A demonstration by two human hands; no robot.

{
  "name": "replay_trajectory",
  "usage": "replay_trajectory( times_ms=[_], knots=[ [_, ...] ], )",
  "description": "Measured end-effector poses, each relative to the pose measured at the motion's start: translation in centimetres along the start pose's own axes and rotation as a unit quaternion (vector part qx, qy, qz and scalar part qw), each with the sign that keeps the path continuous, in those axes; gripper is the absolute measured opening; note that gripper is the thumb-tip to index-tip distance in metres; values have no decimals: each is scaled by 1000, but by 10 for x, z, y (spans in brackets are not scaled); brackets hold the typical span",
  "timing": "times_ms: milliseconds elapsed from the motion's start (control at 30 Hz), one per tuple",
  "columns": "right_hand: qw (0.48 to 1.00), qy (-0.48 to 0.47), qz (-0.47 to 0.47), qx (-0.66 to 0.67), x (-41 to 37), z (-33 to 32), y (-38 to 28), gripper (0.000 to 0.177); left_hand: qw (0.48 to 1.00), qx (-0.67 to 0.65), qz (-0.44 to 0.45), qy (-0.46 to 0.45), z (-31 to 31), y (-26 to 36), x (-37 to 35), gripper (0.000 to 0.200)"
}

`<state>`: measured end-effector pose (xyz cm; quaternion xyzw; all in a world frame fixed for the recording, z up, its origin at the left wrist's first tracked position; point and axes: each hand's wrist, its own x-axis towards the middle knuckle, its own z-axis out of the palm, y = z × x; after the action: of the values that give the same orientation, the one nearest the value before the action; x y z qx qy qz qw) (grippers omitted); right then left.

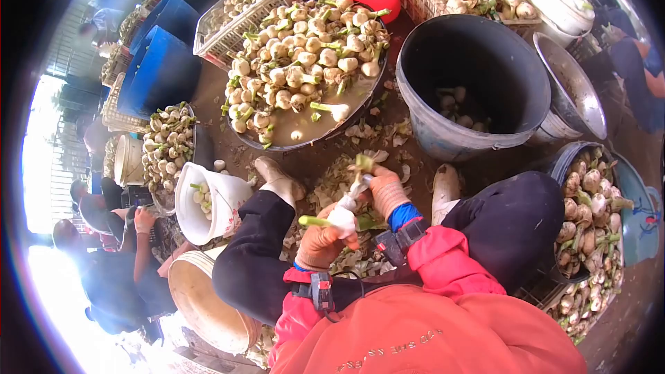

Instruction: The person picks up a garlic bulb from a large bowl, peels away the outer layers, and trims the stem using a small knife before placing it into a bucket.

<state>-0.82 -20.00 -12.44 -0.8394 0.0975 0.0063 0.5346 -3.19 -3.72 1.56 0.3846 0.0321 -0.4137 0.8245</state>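
Observation:
My left hand [320, 245], in an orange work glove, is closed around a garlic bulb [342, 220] whose green stem points left. My right hand [388, 190], gloved the same way, is closed just above and to the right of it. Pale, thin skin [352, 197] stretches up from the bulb toward the right fingers. A short greenish piece [364, 162] shows above those fingers; I cannot tell what the right hand grips. Below both hands, peeled garlic skins [339, 183] litter the ground between my boots.
Ahead stands a wide basin [315, 140] heaped with garlic in murky water. A large dark bucket [443, 121] holds a few bulbs. Left is a white bucket [228, 201]; right, a tub of unpeeled garlic [589, 201]. Other people [125, 270] sit at the left.

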Motion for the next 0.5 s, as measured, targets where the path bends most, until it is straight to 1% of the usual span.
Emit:
replay_trajectory(
  times_ms=[33, 67, 100, 133, 167, 200, 233, 267, 300, 333, 367, 400, 433, 500],
  knots=[
    [897, -29, 289, 333, 3, -22, -24, 29, 1000, -22, 4, -13, 6, 2, -3, 86],
    [938, -39, 250, 236, 4, -20, -15, 29, 1000, -22, 5, -13, 7, 3, -5, 86],
    [968, -47, 206, 135, 3, -18, -9, 30, 999, -19, 21, 24, 8, 4, -7, 88],
    [989, -35, 133, 54, -4, -12, -12, 30, 997, -17, 38, 60, 8, 4, -8, 91],
    [998, -21, 59, -29, -8, -12, -25, 30, 997, -16, 40, 57, 4, 3, -8, 91],
    [989, -100, 90, 59, -11, -17, -35, 31, 996, -11, 58, 73, -3, -1, -6, 92],
    [982, -114, 2, 152, -12, -11, -25, 32, 993, -7, 74, 90, -11, -6, -5, 94],
    [931, -164, 95, 312, -16, -25, -46, 32, 993, 9, 66, 97, -19, -8, -3, 93],
    [843, -207, 185, 461, -20, -36, -71, 33, 993, 9, 66, 94, -24, -10, -1, 93],
    [844, -204, 185, 461, -19, -28, -73, 33, 992, 33, 67, 106, -28, -11, 1, 93],
    [888, -172, 101, 414, -20, -17, -74, 34, 989, 58, 68, 119, -27, -10, 2, 93],
    [921, -139, 16, 362, -20, -11, -72, 36, 985, 86, 77, 128, -24, -9, 4, 84],
    [922, -138, 14, 362, -21, -15, -76, 36, 985, 87, 77, 127, -23, -11, 6, 84],
    [945, -120, 71, 296, -25, -29, -93, 36, 961, 65, 135, 234, -26, -17, 10, 67]
  ],
)
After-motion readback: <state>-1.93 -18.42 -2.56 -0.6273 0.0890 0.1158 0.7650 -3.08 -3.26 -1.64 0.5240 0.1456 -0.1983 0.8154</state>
